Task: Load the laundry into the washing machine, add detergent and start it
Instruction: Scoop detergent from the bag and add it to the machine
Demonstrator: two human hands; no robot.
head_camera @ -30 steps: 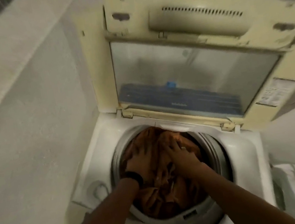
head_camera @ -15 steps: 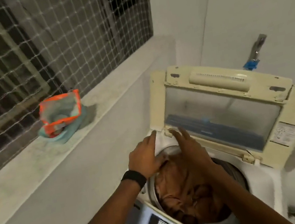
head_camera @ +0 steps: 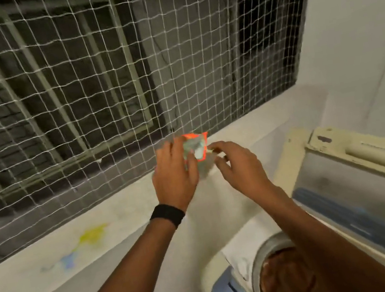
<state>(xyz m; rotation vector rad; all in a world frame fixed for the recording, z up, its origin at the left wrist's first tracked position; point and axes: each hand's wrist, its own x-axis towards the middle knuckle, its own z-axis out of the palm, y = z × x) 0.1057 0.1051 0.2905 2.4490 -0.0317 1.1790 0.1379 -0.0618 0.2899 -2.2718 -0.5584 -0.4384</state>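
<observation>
A small detergent packet (head_camera: 196, 146) with an orange-red border is at the window ledge (head_camera: 115, 239), just in front of the netting. My left hand (head_camera: 175, 172), with a black band on its wrist, grips the packet's left side. My right hand (head_camera: 238, 163) pinches the packet's right edge with its fingertips. At the lower right is the top-loading washing machine (head_camera: 218, 267), its drum filled with brown laundry (head_camera: 284, 281). The machine's lid (head_camera: 362, 180) stands raised. My right forearm crosses over the drum.
White netting (head_camera: 98, 85) covers the barred window behind the ledge. Yellow and blue stains (head_camera: 85, 244) mark the ledge at the left. The machine's blue control panel (head_camera: 227, 291) is at the bottom edge. A white wall stands at the right.
Both hands left the laundry in the drum and rose to the ledge, where they took hold of the detergent packet. My view swung up and left towards the window.
</observation>
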